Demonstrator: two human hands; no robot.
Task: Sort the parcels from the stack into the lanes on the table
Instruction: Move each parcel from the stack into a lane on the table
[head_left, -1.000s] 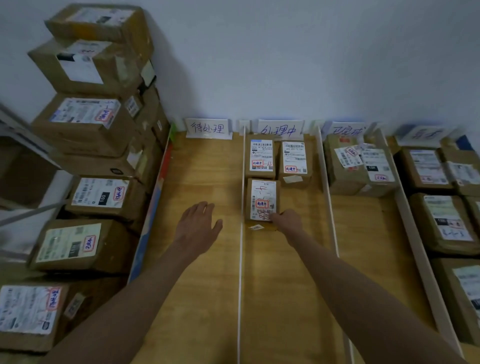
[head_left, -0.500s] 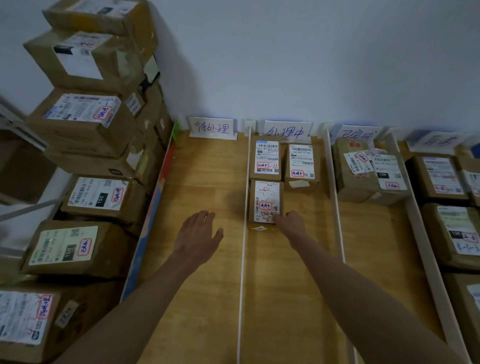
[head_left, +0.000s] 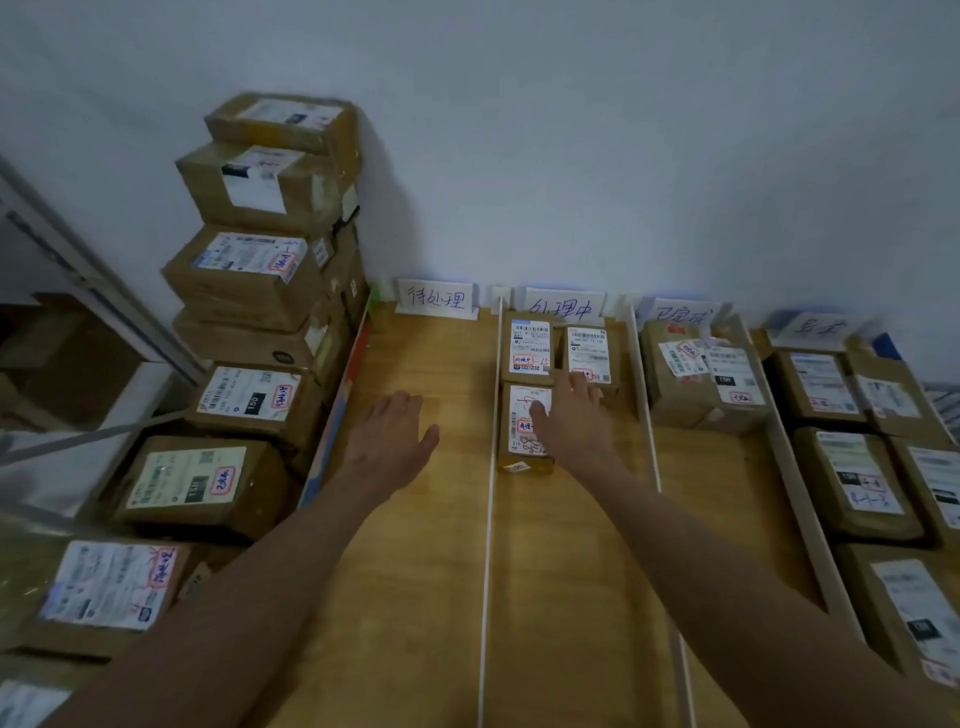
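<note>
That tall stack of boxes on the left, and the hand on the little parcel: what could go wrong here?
The stack looks uneven, its boxes sitting askew, so pulling one out might topple the ones above. The right hand rests on the small parcel right beside the white divider; a push could nudge the divider or knock the two parcels behind it.

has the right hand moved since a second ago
Yes. The right hand was at the near right corner of the nearest parcel in the second lane; it now lies farther up, over that parcel's label, fingers toward the back row.
</note>
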